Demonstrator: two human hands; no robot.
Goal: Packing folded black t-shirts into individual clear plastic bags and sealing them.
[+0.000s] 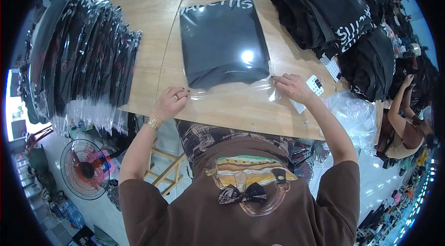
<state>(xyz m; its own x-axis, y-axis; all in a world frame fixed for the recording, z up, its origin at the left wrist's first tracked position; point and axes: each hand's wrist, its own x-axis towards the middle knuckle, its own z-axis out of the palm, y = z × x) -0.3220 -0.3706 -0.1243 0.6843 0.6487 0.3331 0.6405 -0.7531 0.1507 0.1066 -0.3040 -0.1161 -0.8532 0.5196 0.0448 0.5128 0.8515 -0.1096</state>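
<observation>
A folded black shirt [222,42] lies flat inside a clear plastic bag [232,92] on the wooden table, its white lettering at the far end. My left hand [170,103], with a gold bracelet at the wrist, pinches the near left corner of the bag's loose clear edge. At the near right corner, my right hand [294,88] has its fingers closed on the same plastic. Between the two hands the clear edge stretches over the tabletop, past the shirt's collar.
Bagged black shirts [83,56] stand stacked at left; unbagged black shirts [324,9] pile at right. Sticker sheets [314,86] and empty clear bags [353,114] lie by my right arm. A floor fan [85,169] stands lower left; another person [408,130] works at right.
</observation>
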